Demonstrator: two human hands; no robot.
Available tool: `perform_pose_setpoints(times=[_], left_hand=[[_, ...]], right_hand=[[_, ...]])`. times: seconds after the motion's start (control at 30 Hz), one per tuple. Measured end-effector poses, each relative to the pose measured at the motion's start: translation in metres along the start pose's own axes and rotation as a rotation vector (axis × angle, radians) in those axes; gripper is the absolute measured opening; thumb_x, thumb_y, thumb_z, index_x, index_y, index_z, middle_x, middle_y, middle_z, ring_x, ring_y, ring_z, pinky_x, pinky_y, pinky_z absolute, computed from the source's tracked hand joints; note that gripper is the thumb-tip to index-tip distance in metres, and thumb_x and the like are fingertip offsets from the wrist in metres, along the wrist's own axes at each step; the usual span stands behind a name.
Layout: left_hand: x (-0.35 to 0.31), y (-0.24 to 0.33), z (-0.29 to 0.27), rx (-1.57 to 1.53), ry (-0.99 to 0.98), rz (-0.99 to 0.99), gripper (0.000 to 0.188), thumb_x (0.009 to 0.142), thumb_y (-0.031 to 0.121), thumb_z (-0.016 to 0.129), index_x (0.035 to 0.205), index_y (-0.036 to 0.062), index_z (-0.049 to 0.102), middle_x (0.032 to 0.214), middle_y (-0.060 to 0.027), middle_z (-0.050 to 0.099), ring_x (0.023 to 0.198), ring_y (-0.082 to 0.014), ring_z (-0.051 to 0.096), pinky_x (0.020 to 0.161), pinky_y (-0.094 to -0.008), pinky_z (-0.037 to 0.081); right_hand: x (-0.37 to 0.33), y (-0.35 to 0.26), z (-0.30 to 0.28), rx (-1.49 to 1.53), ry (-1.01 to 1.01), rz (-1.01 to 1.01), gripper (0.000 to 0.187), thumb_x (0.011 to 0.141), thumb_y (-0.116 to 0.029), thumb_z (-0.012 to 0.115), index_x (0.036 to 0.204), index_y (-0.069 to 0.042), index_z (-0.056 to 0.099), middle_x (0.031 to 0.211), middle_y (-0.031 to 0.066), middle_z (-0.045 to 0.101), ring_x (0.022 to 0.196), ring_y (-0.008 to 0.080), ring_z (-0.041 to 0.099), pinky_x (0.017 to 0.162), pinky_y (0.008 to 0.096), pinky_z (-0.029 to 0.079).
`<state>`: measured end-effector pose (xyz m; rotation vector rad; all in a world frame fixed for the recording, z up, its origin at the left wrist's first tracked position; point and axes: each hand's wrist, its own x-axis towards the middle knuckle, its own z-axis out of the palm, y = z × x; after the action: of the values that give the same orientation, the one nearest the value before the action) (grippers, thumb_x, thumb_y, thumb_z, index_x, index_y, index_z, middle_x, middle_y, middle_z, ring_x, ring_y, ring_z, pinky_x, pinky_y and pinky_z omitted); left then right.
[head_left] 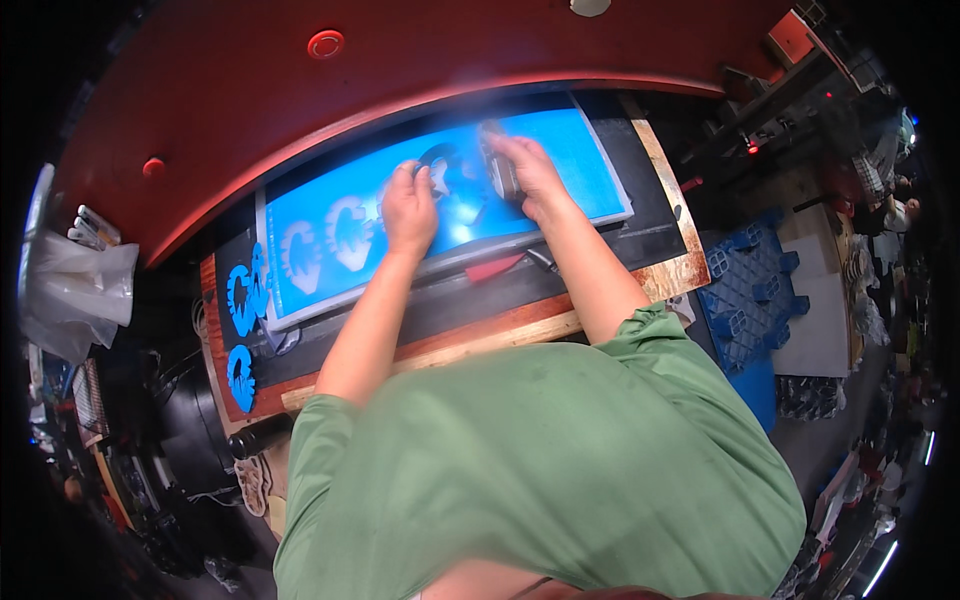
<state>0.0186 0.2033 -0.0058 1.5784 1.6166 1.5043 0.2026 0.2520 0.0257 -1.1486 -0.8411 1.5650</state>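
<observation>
A bright blue sheet [545,150] lies on the table, with pale cog-like cut-out shapes [348,232] along its left part. Over the sheet, my left hand [410,212] has its fingers closed at the edge of a dark curved piece [437,155], which looks like a cutting die; the blur hides its full outline. My right hand [532,172] is wrapped around a greyish, hand-sized block [502,172], tilted upright just right of that piece. Several cut blue pieces [240,300] with toothed edges lie at the table's left side.
A red machine panel [450,45] with a red round button [326,44] rises behind the table. A red-handled tool [495,267] lies by the sheet's near edge. Clear plastic bags [85,285] hang at left; a blue plastic pallet [745,290] stands at right.
</observation>
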Motion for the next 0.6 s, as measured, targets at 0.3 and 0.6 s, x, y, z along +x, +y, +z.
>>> perform_pose_setpoints(times=[0.3,0.6], left_hand=[[0.003,0.013,-0.002,-0.788,0.176,-0.12,0.014,0.106,0.019,0.043,0.11,0.0062,0.047,0.084,-0.0029,0.055,0.077,-0.0123,0.06,0.07,-0.0288,0.05],[0.022,-0.019,0.024,-0.19,0.295,-0.174,0.023,0.104,0.021,0.046,0.116,0.0018,0.044,0.088,-0.0103,0.054,0.073,-0.0191,0.057,0.066,-0.0323,0.049]], right_hand=[[0.01,0.006,-0.006,0.013,-0.014,0.016,0.044,0.085,-0.031,0.076,0.113,-0.004,0.058,0.098,0.0072,0.067,0.082,0.0154,0.065,0.068,0.0292,0.053],[0.009,0.0,-0.003,0.015,-0.046,0.004,0.038,0.086,-0.032,0.075,0.109,-0.005,0.063,0.094,0.0048,0.067,0.079,0.0136,0.064,0.067,0.027,0.052]])
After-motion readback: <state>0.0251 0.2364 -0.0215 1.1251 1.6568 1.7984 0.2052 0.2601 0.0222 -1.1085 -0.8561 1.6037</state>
